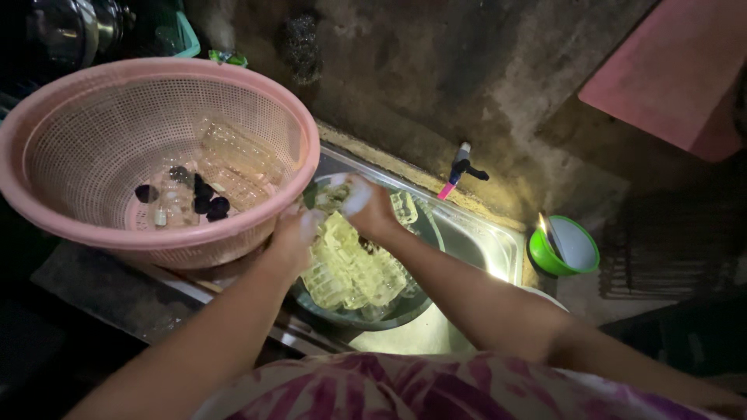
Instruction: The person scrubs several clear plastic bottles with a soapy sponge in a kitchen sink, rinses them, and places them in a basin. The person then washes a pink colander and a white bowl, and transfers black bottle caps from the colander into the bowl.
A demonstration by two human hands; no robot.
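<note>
**Head view: both hands soaping a clear glass over the basin**

Head view looked down on a steel sink (498, 241) set in a dark worktop (101, 295). A dark basin (405, 311) sat in the sink, piled with clear ribbed glasses (354, 276).

Left hand (294, 237) was foamy, at the basin's left edge, just below the rim of the pink basket (156, 233). Fingers were curled, seemingly around one glass off the pile; the grip itself was hidden by foam, so I couldn't tell for sure. Right hand (364, 204) was closed, foam on the knuckles, directly above the pile, probably on a sponge or the same glass — not resolvable.

Basket sat left of the sink, tilted toward the camera, holding clear bottles (233, 155) and a few dark caps (206, 202).

Orientation: the glass between the hands was too blurred and soapy to read mouth direction. Its long axis seemed to run roughly left-to-right between the two hands; low confidence.

Doing it well, my judgement: keep the glass over the basin so a slip lands soft, grip by the ribs not the wet rim, turn it with the left while the right scrubs.

Tap (459, 167) on the back wall was not running. Green bowl (564, 249) sat right of the sink, well apart.
</note>
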